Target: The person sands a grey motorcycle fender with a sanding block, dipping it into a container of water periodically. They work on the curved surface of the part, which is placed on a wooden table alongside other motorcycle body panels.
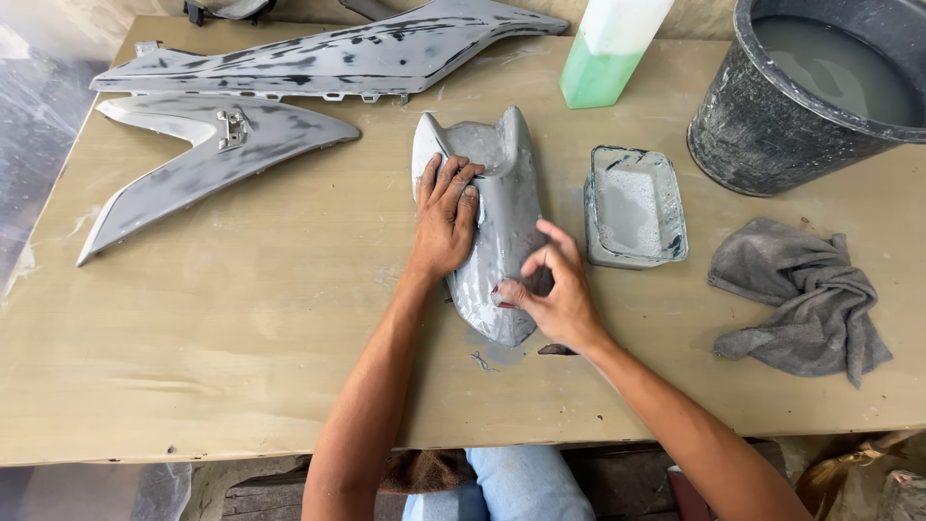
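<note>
- Grey, wet-looking plastic fairing panel (502, 227) lying at centre of frame on a tan wooden table (241, 328), long axis running from upper centre toward lower centre, pointed tabs at its far end.
- Left hand (446, 220) pressing flat on the panel's left side, fingers spread and extended toward the far end, palm down, not clamped around anything, simply bearing on the surface.
- Right hand (555, 289) resting at the panel's lower right edge, thumb and fingertips pinched together on a small dark piece (537, 282) against the panel; too small to tell what kind of piece.
- Sitting just right of the panel: rectangular grey tub (635, 205) holding cloudy water, close to the right hand but apart from it.
- Lying further right, at mid-right of frame: crumpled grey rag (805, 299).
- Standing in upper right corner: dark bucket (772, 121) filled with murky grey water.
- Standing at upper centre, between bucket and panels: translucent bottle (608, 53) with green liquid in its lower part.
- Stretching across upper left: two long sanded grey body panels, the farther one (328, 58) streaked with black, the nearer one (207, 154) angular with a small metal bracket.
- Showing at bottom centre below the table edge: blue jeans (511, 482).
</note>
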